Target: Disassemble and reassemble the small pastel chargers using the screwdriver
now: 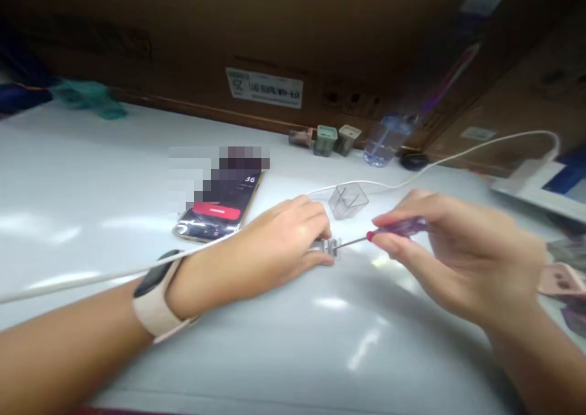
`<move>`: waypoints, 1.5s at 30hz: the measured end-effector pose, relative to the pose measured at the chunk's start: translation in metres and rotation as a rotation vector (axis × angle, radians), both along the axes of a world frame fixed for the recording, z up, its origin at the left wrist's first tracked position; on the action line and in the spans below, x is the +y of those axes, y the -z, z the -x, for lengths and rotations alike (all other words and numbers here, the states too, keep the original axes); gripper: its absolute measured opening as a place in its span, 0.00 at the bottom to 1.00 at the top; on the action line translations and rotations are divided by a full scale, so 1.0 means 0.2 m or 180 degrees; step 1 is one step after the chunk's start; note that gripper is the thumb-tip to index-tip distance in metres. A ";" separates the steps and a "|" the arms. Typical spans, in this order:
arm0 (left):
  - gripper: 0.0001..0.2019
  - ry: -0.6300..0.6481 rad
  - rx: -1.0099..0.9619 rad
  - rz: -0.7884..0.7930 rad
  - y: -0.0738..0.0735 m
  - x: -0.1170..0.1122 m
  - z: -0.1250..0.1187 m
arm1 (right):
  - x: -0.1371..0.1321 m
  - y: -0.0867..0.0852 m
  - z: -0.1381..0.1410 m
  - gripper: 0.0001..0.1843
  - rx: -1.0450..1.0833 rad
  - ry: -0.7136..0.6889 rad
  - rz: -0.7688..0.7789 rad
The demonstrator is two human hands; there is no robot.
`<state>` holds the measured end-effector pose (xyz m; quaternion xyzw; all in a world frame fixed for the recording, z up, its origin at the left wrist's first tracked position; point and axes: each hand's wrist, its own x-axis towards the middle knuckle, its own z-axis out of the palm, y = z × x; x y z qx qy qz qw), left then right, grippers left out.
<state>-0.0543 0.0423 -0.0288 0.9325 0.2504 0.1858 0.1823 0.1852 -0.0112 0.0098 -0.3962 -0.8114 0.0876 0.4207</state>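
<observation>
My left hand (284,238) rests on the white table and grips a small metal part (327,247), which its fingers mostly hide. My right hand (458,250) pinches a small screwdriver (398,229) with a purple translucent handle and a red collar. The thin steel shaft reaches the metal part, and its tip appears to touch it. A white cable (366,186) lies across my left wrist and passes behind that hand. Just beyond the fingers stands a clear plastic box (348,200). A band (153,299) circles my left wrist.
A smartphone (215,210) lies on the white table (91,183), left of my hands. Several small containers (326,140) and a water bottle (387,140) stand along the back, before cardboard boxes (260,36). A pink phone case (561,279) lies at the right edge.
</observation>
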 end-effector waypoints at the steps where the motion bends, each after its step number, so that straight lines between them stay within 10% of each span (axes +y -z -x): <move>1: 0.08 -0.0005 0.0011 -0.0012 0.00 0.00 0.00 | 0.00 0.01 0.01 0.11 0.0095 0.0043 -0.0069; 15: 0.09 -0.0064 0.0050 0.0066 -0.02 0.00 -0.01 | -0.02 0.06 0.04 0.10 0.0395 0.0463 -0.0091; 26: 0.09 -0.0057 0.0099 0.0041 -0.01 0.00 0.00 | 0.00 -0.07 -0.03 0.07 0.0308 -0.0336 0.0828; 45: 0.07 -0.0019 -0.0012 -0.0021 0.00 0.00 0.00 | -0.01 0.03 0.03 0.08 0.0119 0.0224 -0.0080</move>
